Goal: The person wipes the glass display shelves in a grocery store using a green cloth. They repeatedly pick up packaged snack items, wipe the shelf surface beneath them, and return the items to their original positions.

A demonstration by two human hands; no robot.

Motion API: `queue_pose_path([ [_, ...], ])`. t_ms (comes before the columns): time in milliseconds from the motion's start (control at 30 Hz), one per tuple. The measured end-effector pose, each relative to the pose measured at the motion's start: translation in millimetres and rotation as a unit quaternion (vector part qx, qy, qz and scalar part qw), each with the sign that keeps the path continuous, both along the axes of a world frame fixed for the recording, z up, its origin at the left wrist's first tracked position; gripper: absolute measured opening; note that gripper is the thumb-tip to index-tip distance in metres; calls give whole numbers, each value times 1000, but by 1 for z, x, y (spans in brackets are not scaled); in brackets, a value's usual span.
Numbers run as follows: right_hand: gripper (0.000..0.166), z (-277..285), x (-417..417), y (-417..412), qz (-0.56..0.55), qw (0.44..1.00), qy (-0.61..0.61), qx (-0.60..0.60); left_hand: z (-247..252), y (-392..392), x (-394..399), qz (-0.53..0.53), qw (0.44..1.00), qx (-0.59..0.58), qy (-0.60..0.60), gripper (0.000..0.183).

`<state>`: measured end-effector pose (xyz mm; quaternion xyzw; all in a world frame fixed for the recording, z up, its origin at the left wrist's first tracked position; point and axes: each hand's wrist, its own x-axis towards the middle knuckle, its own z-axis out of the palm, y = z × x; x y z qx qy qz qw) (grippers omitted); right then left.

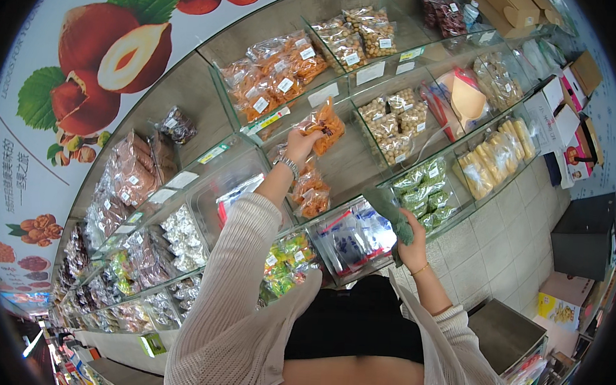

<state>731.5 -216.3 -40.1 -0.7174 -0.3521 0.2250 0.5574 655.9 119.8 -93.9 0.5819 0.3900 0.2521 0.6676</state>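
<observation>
My left hand (pixel 301 144) pinches the edge of a clear plastic bag of orange dried snack (pixel 328 128), raised above a glass compartment. Beneath it in that compartment lie several similar orange bags (pixel 310 190), and bare shelf (pixel 348 163) shows to their right. In my right hand (pixel 414 245) is a green cloth (pixel 390 212), partly bunched, at the front edge of the shelves. Beside the cloth sit packets of green snack (pixel 425 191). Part of the cloth is hidden by my fingers.
Glass dividers (pixel 371 138) and shelf rims (pixel 286 113) stand around both hands. Behind are more orange bags (pixel 277 76) and bags of round nuts (pixel 395 121). Flat plastic packaging (pixel 355 239) lies below, pale stick snacks (pixel 495 158) rightward. A grey box (pixel 507 333) stands on the floor.
</observation>
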Motion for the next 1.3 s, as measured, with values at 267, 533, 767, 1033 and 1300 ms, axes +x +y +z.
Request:
queue_pose_path([
  [267, 52, -7, 2, -4, -9, 999, 41, -32, -114, 59, 10, -30, 978, 165, 127, 44],
  [533, 52, -16, 8, -4, -36, 998, 34, -44, -83, 49, -8, 38, 881, 328, 340, 18],
  [767, 50, -10, 5, 20, 14, 999, 8, -43, -58, 46, -62, 148, 895, 364, 212, 18],
  [1033, 46, -7, -14, 28, 52, 998, -7, -18, -94, 30, -241, 198, 869, 320, 321, 28],
  [1300, 46, 1, -32, 23, 71, 997, -4, -23, -148, 2, -301, 141, 860, -110, 479, 86],
])
